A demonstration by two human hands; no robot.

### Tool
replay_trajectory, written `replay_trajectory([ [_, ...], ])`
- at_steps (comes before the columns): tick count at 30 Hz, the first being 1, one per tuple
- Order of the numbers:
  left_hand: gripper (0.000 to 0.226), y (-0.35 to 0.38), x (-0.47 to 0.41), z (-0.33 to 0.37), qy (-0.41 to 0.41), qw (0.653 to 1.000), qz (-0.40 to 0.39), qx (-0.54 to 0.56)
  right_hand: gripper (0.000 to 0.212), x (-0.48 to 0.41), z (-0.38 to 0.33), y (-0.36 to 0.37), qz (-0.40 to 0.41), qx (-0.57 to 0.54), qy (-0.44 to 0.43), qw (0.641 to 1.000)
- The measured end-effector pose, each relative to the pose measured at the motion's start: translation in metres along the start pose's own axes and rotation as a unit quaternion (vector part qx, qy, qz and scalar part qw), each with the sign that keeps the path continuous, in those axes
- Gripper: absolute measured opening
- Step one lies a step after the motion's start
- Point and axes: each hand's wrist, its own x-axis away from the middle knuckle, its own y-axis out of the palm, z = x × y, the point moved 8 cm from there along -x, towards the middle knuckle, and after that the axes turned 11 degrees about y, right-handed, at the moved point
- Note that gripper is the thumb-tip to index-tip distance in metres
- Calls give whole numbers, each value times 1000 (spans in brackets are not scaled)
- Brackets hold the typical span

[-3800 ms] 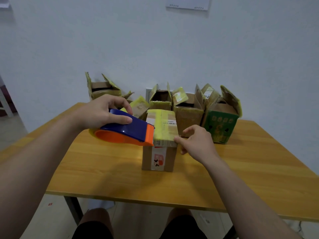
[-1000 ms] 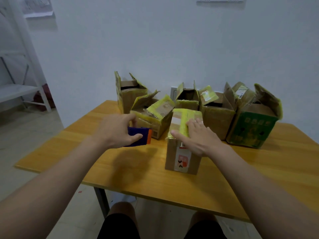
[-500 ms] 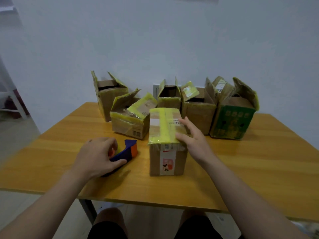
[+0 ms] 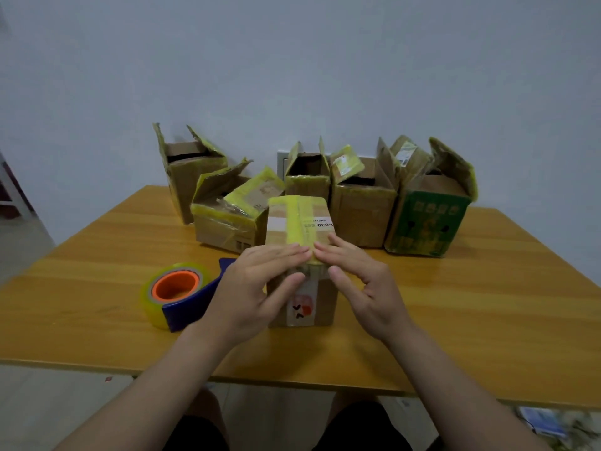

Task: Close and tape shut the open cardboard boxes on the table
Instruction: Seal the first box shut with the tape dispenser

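A small closed cardboard box [image 4: 297, 222] with a yellow tape strip along its top stands in the middle of the wooden table [image 4: 471, 304]. My left hand [image 4: 257, 288] and my right hand [image 4: 361, 284] both rest on its near top edge, fingers flat on the tape end, fingertips almost meeting. A blue and orange tape dispenser [image 4: 180, 292] with a yellowish roll lies on the table just left of my left hand, free of both hands. Behind stand several open boxes: a tall one [image 4: 188, 170], a low one [image 4: 227, 219], two brown ones [image 4: 307, 177] [image 4: 361, 206] and a green one [image 4: 426, 222].
The open boxes form a row along the table's far edge, close to the white wall. A white socket plate [image 4: 281, 164] shows behind them. My knees are under the near table edge. Bare tabletop lies to the right and left front.
My left hand has let go of the tape dispenser, which now lies on the table, and moved onto the box. My right hand slid from the box's right side to its near top edge.
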Motion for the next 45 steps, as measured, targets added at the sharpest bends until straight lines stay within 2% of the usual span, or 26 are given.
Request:
replay_trajectory([
  [2, 36, -4, -1, -11, -30, 999, 19, 34, 32, -4, 5, -2, 17, -50, 30, 998],
  [7, 29, -8, 3, -40, -121, 978, 53, 163, 24, -11, 11, 1, 29, -68, 52, 996],
  [13, 31, -4, 1, -49, -122, 967, 49, 220, 25, -23, 18, -3, -24, -103, 67, 992],
  [20, 25, 2, 10, -45, -153, 935, 94, 306, 20, -13, 22, 4, 21, -148, 61, 987],
  [24, 28, 0, 8, -45, -163, 938, 73, 298, 22, -10, 20, 4, 14, -151, 69, 986],
  [28, 39, 0, 26, -41, -141, 969, 17, 204, 27, -9, 17, 4, -64, -168, 103, 978],
  [30, 41, -3, 36, -44, -141, 978, 42, 144, 31, -8, 17, 2, -89, -156, 114, 977],
  [33, 40, -12, 35, -43, -126, 986, 78, 74, 32, -7, 15, 0, -77, -172, 114, 975],
  [35, 37, -12, 35, -42, -138, 978, 83, 132, 31, -7, 15, 0, -81, -166, 112, 976],
  [37, 30, -10, 39, -43, -168, 956, 90, 223, 32, -9, 16, -2, -107, -140, 110, 978],
  [39, 32, -10, 40, -44, -182, 950, 100, 233, 31, -11, 15, -6, -120, -116, 102, 981],
  [42, 28, -7, 27, -42, -178, 962, 114, 172, 28, -15, 12, -9, -57, -69, 75, 993],
  [45, 25, -3, 7, -33, -128, 975, 136, 121, 21, -17, 11, -7, 20, -53, 47, 997],
])
